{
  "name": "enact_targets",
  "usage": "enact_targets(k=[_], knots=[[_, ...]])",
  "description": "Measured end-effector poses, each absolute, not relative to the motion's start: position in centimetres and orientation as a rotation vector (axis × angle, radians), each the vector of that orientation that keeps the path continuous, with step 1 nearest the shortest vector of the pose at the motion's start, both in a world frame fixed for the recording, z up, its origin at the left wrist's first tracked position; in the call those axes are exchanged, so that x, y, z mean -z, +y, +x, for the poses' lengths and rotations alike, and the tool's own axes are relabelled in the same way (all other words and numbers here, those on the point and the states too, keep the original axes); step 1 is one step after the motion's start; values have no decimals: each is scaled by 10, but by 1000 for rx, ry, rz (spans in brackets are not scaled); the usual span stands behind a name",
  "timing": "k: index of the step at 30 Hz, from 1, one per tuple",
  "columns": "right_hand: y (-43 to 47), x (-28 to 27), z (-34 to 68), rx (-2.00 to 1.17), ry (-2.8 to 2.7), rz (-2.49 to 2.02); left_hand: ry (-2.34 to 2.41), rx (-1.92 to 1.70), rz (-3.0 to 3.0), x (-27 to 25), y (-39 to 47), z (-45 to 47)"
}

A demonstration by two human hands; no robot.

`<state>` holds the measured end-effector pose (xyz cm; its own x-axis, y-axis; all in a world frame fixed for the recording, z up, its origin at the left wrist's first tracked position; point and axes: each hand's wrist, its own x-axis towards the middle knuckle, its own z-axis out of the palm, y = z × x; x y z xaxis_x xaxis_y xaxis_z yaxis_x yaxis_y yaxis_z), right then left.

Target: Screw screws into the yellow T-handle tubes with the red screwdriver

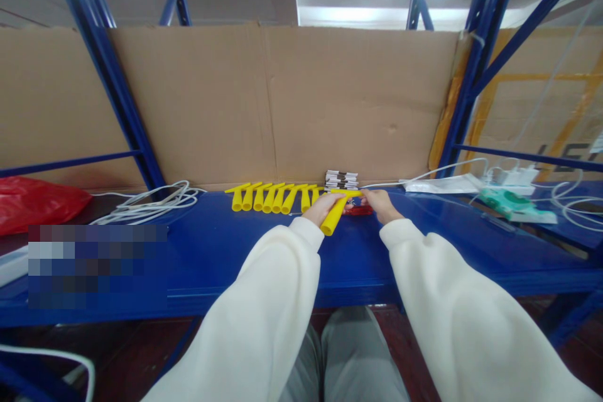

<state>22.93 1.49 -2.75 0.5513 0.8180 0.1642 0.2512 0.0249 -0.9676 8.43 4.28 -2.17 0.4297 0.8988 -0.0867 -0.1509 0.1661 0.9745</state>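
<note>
My left hand [319, 208] is closed around a yellow T-shaped plastic piece [333, 220], its thick round end pointing down toward me. The fingers of my right hand [381, 205] are pinched at the right tip of the same piece's thin crossbar. Left of my hands, several matching yellow pieces [268, 200] lie in a row, round ends facing me. Right behind the held piece stands a small stack of white and dark-brown packets [342, 177]. Something red [358, 210] lies on the table between my hands, partly hidden.
The blue tabletop [207, 251] meets an upright cardboard sheet [198, 107] between blue metal posts [127, 100]. Coiled white cable [155, 202] and a red bag [38, 204] are on the left. A white strip [443, 184], a green packet [506, 201] and more cables lie right.
</note>
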Motion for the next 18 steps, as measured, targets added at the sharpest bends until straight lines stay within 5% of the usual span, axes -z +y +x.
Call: enact_targets(k=[12, 18], knots=[[13, 28, 231, -149, -1646, -1782, 880, -1343, 1554, -12, 32, 46], [7, 27, 224, -225, -1913, -1743, 1015, -1682, 2171, -3, 42, 5]])
